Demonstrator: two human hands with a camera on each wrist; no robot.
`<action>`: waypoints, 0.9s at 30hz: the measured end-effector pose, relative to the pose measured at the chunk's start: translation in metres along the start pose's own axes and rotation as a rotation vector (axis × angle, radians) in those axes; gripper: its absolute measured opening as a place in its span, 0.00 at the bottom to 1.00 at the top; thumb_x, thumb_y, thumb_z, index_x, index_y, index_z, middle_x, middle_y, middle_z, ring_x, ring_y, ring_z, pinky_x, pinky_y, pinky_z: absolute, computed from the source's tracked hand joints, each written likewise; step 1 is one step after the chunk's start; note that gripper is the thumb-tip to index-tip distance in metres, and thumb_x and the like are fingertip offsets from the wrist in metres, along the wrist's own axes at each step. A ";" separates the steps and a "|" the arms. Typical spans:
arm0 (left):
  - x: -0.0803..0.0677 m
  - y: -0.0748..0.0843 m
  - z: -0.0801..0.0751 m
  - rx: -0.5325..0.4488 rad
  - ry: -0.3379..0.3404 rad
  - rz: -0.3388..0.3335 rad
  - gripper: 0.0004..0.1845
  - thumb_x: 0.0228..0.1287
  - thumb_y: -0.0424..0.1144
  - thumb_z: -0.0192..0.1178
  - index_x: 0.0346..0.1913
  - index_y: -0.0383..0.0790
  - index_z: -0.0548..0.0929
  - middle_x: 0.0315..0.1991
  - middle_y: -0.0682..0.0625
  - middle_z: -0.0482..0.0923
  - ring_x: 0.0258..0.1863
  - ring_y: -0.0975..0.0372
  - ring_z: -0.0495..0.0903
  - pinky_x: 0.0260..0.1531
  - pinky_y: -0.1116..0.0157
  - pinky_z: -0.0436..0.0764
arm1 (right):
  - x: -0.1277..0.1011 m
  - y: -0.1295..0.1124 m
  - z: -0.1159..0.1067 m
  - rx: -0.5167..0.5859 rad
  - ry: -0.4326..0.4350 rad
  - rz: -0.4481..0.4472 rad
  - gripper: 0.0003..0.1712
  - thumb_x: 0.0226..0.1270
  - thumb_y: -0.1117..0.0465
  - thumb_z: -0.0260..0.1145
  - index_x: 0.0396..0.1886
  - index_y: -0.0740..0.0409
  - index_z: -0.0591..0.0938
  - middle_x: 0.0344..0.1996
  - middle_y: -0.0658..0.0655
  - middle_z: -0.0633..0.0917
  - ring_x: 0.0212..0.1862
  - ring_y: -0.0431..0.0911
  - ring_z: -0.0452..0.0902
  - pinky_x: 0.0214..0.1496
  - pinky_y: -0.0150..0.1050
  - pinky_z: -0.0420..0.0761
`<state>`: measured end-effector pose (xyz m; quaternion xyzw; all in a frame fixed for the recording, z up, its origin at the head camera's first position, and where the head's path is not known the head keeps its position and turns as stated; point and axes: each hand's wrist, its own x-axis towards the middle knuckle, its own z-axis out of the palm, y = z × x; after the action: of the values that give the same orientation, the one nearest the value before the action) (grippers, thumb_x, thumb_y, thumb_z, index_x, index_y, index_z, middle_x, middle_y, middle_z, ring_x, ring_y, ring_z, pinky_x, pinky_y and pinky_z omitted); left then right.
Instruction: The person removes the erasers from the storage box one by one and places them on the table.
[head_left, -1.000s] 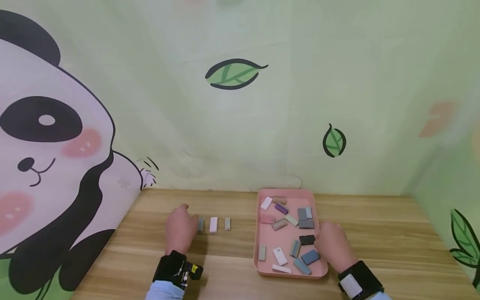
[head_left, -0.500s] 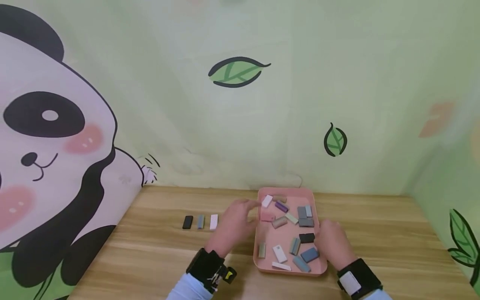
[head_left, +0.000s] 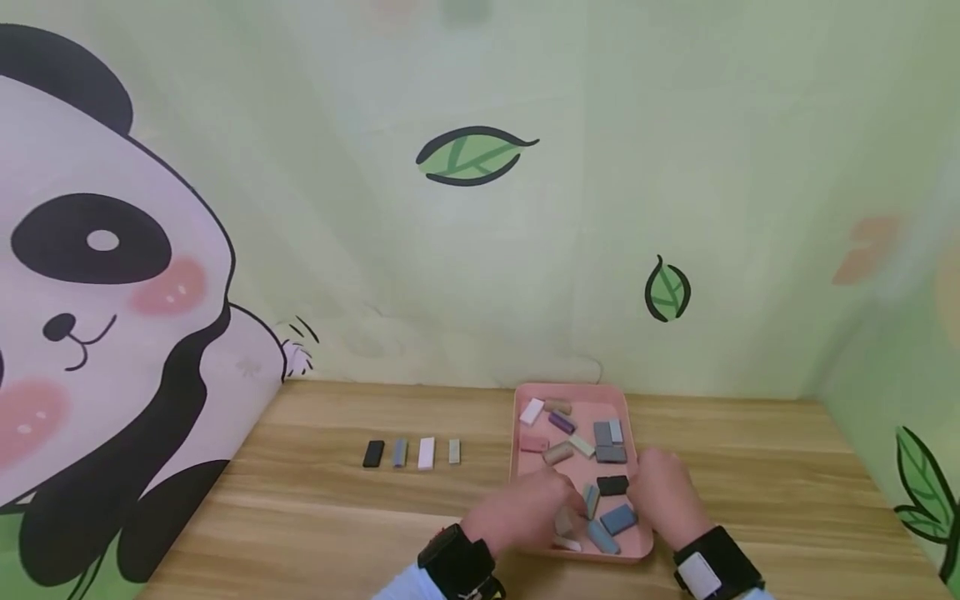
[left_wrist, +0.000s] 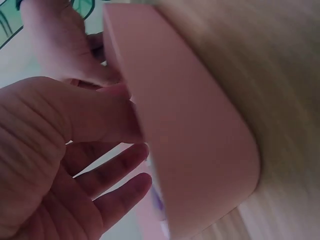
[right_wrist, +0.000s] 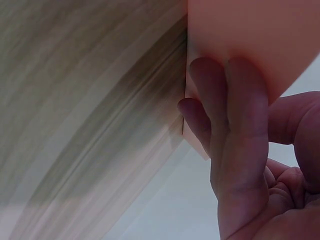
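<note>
A pink tray (head_left: 628, 417) on the wooden table holds several small eraser-like blocks, among them a purple block (head_left: 561, 422), a black block (head_left: 612, 485) and a blue block (head_left: 618, 520). My left hand (head_left: 525, 510) reaches over the tray's left wall into its near part. In the left wrist view the thumb and index fingertips are hidden behind that wall, so a hold cannot be seen; the other fingers (left_wrist: 122, 200) are loosely bent. My right hand (head_left: 666, 487) holds the tray's right wall, with fingers (right_wrist: 247, 110) against the outside.
Left of the tray stands a spaced row: a black block (head_left: 373, 453), a grey-blue block (head_left: 400, 452), a white block (head_left: 426, 452) and a small greenish block (head_left: 453, 452). Behind the table (head_left: 315, 517) hangs a green backdrop (head_left: 480, 275) with a panda and leaves.
My left hand has left the row's black block, moved right to the tray, then dipped into its near-left part. My right hand stays at the tray's right wall.
</note>
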<state>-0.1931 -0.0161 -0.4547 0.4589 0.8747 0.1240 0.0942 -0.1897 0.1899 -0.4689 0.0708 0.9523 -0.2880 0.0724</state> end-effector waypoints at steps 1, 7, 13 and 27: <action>0.001 0.000 0.002 0.004 -0.003 0.002 0.16 0.48 0.32 0.69 0.41 0.52 0.86 0.37 0.63 0.83 0.40 0.74 0.78 0.42 0.78 0.74 | 0.000 0.000 0.000 0.007 -0.006 0.005 0.06 0.52 0.73 0.58 0.31 0.68 0.79 0.22 0.57 0.77 0.22 0.45 0.73 0.18 0.35 0.71; 0.002 0.003 0.005 0.051 0.011 0.020 0.09 0.52 0.40 0.69 0.39 0.53 0.87 0.35 0.63 0.83 0.37 0.74 0.79 0.39 0.79 0.75 | 0.002 0.001 0.000 0.019 -0.009 0.013 0.07 0.52 0.73 0.58 0.32 0.68 0.79 0.22 0.57 0.77 0.21 0.44 0.73 0.18 0.34 0.72; 0.002 0.004 0.006 0.021 -0.005 -0.026 0.09 0.54 0.37 0.67 0.38 0.54 0.87 0.34 0.64 0.83 0.35 0.75 0.78 0.38 0.79 0.75 | 0.001 0.001 0.000 0.007 -0.016 0.019 0.08 0.51 0.73 0.59 0.33 0.69 0.79 0.23 0.57 0.77 0.22 0.44 0.73 0.19 0.34 0.72; 0.004 0.000 0.012 0.028 -0.025 -0.170 0.10 0.55 0.32 0.65 0.37 0.51 0.86 0.31 0.61 0.81 0.27 0.73 0.70 0.36 0.77 0.74 | 0.002 0.003 0.003 0.031 -0.009 0.021 0.09 0.53 0.74 0.57 0.35 0.71 0.79 0.24 0.58 0.78 0.23 0.45 0.73 0.20 0.35 0.72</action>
<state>-0.1921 -0.0116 -0.4663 0.3858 0.9110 0.0976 0.1086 -0.1911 0.1909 -0.4728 0.0806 0.9465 -0.3024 0.0784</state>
